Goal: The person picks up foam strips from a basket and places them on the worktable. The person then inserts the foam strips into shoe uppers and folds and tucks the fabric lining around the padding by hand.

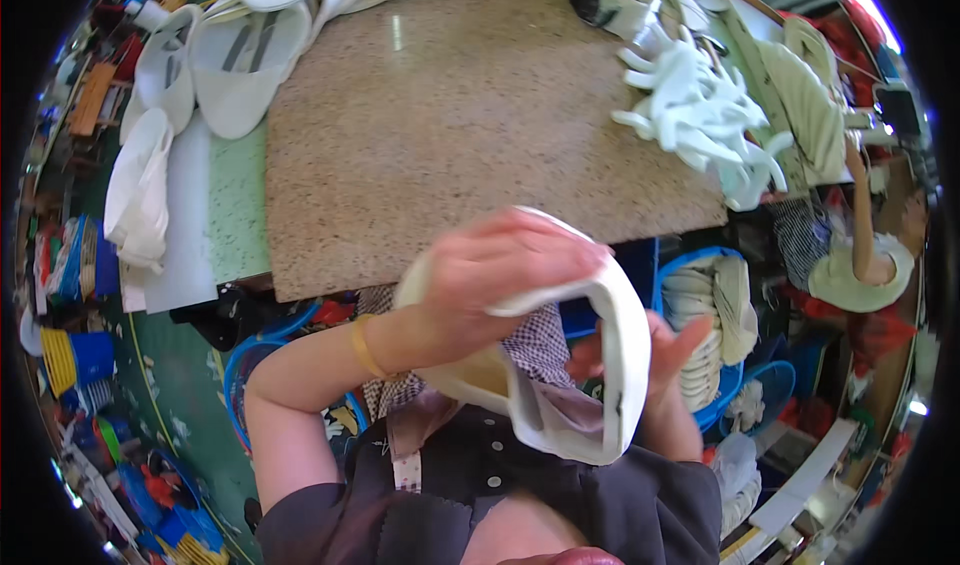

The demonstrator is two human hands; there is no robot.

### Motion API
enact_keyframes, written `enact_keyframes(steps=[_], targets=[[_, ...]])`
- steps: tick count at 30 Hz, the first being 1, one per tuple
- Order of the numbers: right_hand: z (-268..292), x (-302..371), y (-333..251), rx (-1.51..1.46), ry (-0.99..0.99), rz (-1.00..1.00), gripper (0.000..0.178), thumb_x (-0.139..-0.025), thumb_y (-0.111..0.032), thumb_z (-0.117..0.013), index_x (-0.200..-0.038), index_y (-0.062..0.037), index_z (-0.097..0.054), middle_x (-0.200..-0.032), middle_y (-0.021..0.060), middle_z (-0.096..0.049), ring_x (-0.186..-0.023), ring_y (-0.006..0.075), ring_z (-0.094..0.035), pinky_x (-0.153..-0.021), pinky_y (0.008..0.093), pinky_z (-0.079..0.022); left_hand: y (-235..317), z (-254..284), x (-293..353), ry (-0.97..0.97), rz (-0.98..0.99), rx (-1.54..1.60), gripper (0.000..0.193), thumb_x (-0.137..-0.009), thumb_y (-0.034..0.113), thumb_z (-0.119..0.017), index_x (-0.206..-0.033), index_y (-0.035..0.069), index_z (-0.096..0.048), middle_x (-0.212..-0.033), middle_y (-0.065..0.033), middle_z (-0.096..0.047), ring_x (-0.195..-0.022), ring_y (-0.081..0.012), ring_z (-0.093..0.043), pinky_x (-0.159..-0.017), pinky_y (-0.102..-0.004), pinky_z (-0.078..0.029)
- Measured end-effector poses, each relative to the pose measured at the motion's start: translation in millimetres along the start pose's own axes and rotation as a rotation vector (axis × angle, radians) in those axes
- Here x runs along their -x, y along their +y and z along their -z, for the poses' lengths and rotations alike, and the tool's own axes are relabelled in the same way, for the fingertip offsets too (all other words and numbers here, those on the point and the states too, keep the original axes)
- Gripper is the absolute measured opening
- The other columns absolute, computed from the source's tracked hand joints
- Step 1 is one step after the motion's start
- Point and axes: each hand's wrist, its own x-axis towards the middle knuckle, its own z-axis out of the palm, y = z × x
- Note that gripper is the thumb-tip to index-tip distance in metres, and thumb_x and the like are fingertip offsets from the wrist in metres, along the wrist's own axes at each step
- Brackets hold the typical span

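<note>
A white, hollow, curved piece with a padded-looking rim and a wide opening [625, 365] is held up in front of my chest. My left hand [490, 275] lies over its upper left side, with the fingers closed along the rim. Behind the right rim is my right hand [660, 360]. Its thumb is stretched outward and its fingertips show through the opening; part of this hand is hidden by the piece. Whether the right palm touches the rim cannot be told. A yellow band [368, 347] circles my left wrist.
Beyond my hands is a brown speckled board [450, 115] on the table. Pale mint curved pieces [700, 115] are heaped at its right. White rounded pieces [240, 70] lie at the left. A blue basket [738, 385] with stacked cream pieces stands at right; another person [860, 265] sits farther right.
</note>
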Motion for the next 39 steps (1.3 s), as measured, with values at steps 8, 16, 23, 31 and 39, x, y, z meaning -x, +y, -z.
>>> enact_keyframes(steps=[8, 16, 23, 31, 39], targets=[[-74.1, 17.7, 11.4, 0.241, 0.522, 0.485, 0.072, -0.081, -0.038, -0.057, -0.138, -0.0057, -0.026, -0.138, 0.0201, -0.035, -0.125, 0.0347, -0.037, -0.106, 0.0497, -0.026, 23.4, -34.8, 6.3, -0.105, 0.336, 0.133, 0.073, -0.076, 0.031, -0.072, -0.134, 0.003, -0.036, -0.117, -0.0127, -0.056, -0.101, -0.0207, -0.055, -0.089, -0.0365, -0.041], [-38.7, -40.2, 56.2, 0.012, 0.354, 0.472, 0.075, -0.09, -0.061, -0.032, -0.138, -0.0039, -0.027, -0.14, 0.012, -0.036, -0.128, 0.0265, -0.036, -0.107, 0.0394, -0.028, 25.0, -88.6, 48.0, -0.182, 0.062, -0.448, 0.035, -0.069, 0.007, -0.06, -0.103, 0.0, -0.062, -0.102, -0.0121, -0.064, -0.093, -0.0263, -0.061, -0.079, -0.0325, -0.052], [-9.9, -5.5, 51.5, 0.08, 0.533, 0.209, 0.062, -0.095, -0.047, -0.035, -0.139, -0.0051, -0.025, -0.141, 0.0128, -0.035, -0.129, 0.0284, -0.036, -0.108, 0.0443, -0.027, -7.4, -79.0, 51.0, 0.368, 1.115, 0.895, 0.02, -0.095, 0.017, -0.047, -0.104, 0.001, -0.056, -0.087, -0.003, -0.062, -0.075, -0.0115, -0.059, -0.068, -0.0246, -0.048], [-2.3, 14.5, 49.1, -0.203, 0.43, 0.36, 0.06, -0.095, -0.046, -0.036, -0.139, -0.0066, -0.025, -0.139, 0.0144, -0.037, -0.127, 0.03, -0.037, -0.106, 0.0467, -0.028, 18.9, -107.3, 89.3, 0.177, 0.712, -0.061, 0.037, -0.087, 0.018, -0.06, -0.117, 0.0, -0.047, -0.099, -0.0087, -0.055, -0.093, -0.0129, -0.051, -0.083, -0.0236, -0.041], [6.9, 29.9, 47.7, 0.029, 0.417, 0.147, 0.06, -0.093, -0.035, -0.046, -0.14, -0.0044, -0.025, -0.138, 0.0151, -0.039, -0.126, 0.0311, -0.039, -0.105, 0.0483, -0.03, 4.1, -27.9, 95.1, -0.155, 1.054, 0.81, 0.048, -0.093, 0.029, -0.052, -0.126, -0.005, -0.045, -0.117, -0.0115, -0.056, -0.109, -0.0154, -0.053, -0.093, -0.0255, -0.042]])
